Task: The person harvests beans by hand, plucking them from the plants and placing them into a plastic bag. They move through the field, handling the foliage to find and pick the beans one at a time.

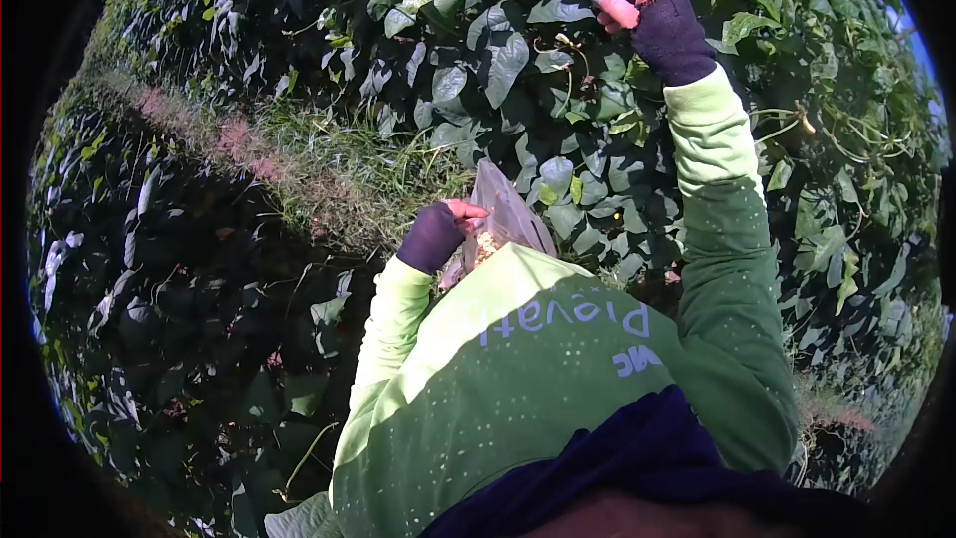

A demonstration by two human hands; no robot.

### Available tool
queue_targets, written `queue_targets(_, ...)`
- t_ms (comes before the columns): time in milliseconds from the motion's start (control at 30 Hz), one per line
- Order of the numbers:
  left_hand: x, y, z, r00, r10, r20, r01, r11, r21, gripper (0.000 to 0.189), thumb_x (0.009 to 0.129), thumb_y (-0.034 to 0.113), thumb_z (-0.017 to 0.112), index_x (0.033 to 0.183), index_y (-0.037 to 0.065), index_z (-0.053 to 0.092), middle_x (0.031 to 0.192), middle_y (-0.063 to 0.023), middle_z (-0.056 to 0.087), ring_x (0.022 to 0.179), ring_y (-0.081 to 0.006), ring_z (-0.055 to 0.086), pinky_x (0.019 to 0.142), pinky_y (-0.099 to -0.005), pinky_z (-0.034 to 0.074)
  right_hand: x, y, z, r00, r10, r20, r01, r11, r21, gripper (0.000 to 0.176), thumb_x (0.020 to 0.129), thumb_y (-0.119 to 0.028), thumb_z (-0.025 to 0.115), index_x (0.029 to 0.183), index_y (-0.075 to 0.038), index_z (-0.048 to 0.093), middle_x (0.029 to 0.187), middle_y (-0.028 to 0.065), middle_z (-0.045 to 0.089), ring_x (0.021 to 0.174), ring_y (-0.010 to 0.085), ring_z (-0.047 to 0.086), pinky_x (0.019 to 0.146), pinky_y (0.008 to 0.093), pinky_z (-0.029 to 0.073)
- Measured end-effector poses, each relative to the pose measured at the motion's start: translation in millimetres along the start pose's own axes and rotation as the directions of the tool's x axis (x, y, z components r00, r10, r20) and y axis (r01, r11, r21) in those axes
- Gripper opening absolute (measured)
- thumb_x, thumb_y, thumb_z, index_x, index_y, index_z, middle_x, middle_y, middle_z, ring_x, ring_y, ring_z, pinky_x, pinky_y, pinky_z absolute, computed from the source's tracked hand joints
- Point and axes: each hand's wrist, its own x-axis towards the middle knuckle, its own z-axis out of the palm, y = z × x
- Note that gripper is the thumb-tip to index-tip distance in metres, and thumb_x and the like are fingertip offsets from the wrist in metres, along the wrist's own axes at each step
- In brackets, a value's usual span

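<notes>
My left hand [445,232], in a dark fingerless glove, is closed at the rim of a translucent plastic bag [513,207] in front of my waist. Small pale yellowish pieces [486,247] show in the bag's mouth; their kind is too small to tell. Up at the right, my right hand [647,15], in the same kind of glove, reaches into the leafy climbing plants [508,65]. Its thumb and fingers are bent together in a pinch, and whatever lies between them cannot be made out. A small pale bud or flower [565,40] hangs on a stem to its left.
Dense vines rise ahead and to the right, with thin curling stems [797,120]. A strip of grass [329,154] and reddish dry ground [239,144] runs to the upper left. Shaded foliage [199,339] fills the left side.
</notes>
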Motion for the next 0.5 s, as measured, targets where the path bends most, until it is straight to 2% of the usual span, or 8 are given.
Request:
queue_targets(33,-0.7,-1.1,-0.9,0.999,-0.02,-0.026,0.017,0.995,-0.095,0.017,0.085,0.005,0.068,0.101,0.001,0.07,0.09,-0.0094,0.069,0.08,-0.0156,0.063,0.075,-0.0287,0.051,-19.7,-7.7,18.2,0.991,0.016,0.129,-0.04,0.982,0.183,0.017,0.091,-0.014,0.06,0.101,-0.001,0.065,0.081,0.004,0.066,0.066,0.0088,0.062,0.062,0.0238,0.051)
queue_targets(133,-1.4,-6.5,-3.8,0.989,-0.138,-0.053,0.118,0.953,-0.278,0.016,0.086,0.009,0.068,0.1,0.001,0.07,0.085,-0.0064,0.068,0.078,-0.0122,0.062,0.073,-0.0277,0.05,-94.7,-4.9,102.3,0.925,-0.095,0.367,0.088,0.995,0.036,0.015,0.087,-0.015,0.064,0.094,-0.002,0.067,0.079,0.0105,0.065,0.073,0.021,0.065,0.069,0.0313,0.052)
queue_targets(233,-6.6,-20.0,-5.8,0.963,-0.259,-0.075,0.211,0.895,-0.393,0.02,0.088,0.014,0.068,0.102,0.0,0.069,0.085,-0.0047,0.069,0.078,-0.0113,0.062,0.073,-0.0272,0.049,-143.8,36.9,155.9,0.774,-0.381,0.505,0.394,0.915,0.087,0.014,0.085,-0.015,0.065,0.092,-0.004,0.068,0.079,0.0135,0.065,0.076,0.0269,0.064,0.07,0.0348,0.05)
queue_targets(300,-14.3,-29.9,-8.1,0.946,-0.298,-0.128,0.223,0.884,-0.41,0.026,0.088,0.018,0.069,0.107,0.001,0.066,0.089,-0.0052,0.069,0.082,-0.0116,0.064,0.076,-0.0269,0.049,-133.9,34.7,148.2,0.908,0.05,0.417,-0.025,0.997,-0.066,0.011,0.083,-0.013,0.066,0.091,-0.004,0.068,0.078,0.0126,0.064,0.073,0.0261,0.063,0.067,0.035,0.049)
queue_targets(333,-18.6,-29.3,-7.9,0.946,-0.3,-0.126,0.226,0.883,-0.412,0.026,0.088,0.018,0.069,0.107,0.001,0.066,0.089,-0.0052,0.069,0.082,-0.0116,0.064,0.076,-0.0269,0.049,-122.4,35.8,132.4,0.989,-0.014,0.15,0.023,0.998,-0.06,0.009,0.082,-0.009,0.066,0.089,-0.003,0.067,0.077,0.0125,0.063,0.072,0.0269,0.062,0.065,0.0353,0.048)
queue_targets(400,-27.2,-25.8,-10.8,0.911,-0.365,-0.19,0.253,0.861,-0.442,0.019,0.09,0.015,0.065,0.102,0.0,0.068,0.085,-0.004,0.069,0.077,-0.0101,0.062,0.074,-0.0264,0.049,-91.9,58.6,105.0,0.976,-0.106,-0.192,0.063,0.974,-0.218,0.011,0.081,-0.005,0.064,0.092,-0.003,0.066,0.079,0.0129,0.063,0.073,0.0279,0.062,0.066,0.0355,0.049)
queue_targets(467,-35.7,-39.5,-6.5,0.901,-0.392,-0.185,0.256,0.825,-0.504,0.02,0.091,0.015,0.065,0.104,0.0,0.067,0.087,-0.0042,0.069,0.08,-0.0102,0.062,0.075,-0.0264,0.049,-63.7,88.2,88.2,0.944,-0.067,-0.322,-0.053,0.936,-0.348,0.025,0.081,-0.01,0.066,0.105,-0.006,0.065,0.092,0.0162,0.066,0.088,0.0315,0.063,0.081,0.0379,0.051)
queue_targets(500,-38.1,-41.9,-5.5,0.892,-0.397,-0.215,0.26,0.841,-0.475,0.021,0.091,0.015,0.064,0.105,0.0,0.067,0.088,-0.0046,0.069,0.08,-0.0103,0.062,0.075,-0.0261,0.049,-53.4,99.0,86.4,0.955,0.006,-0.298,-0.135,0.901,-0.413,0.038,0.079,-0.009,0.067,0.116,-0.006,0.06,0.09,0.0148,0.064,0.084,0.0325,0.062,0.077,0.04,0.05)
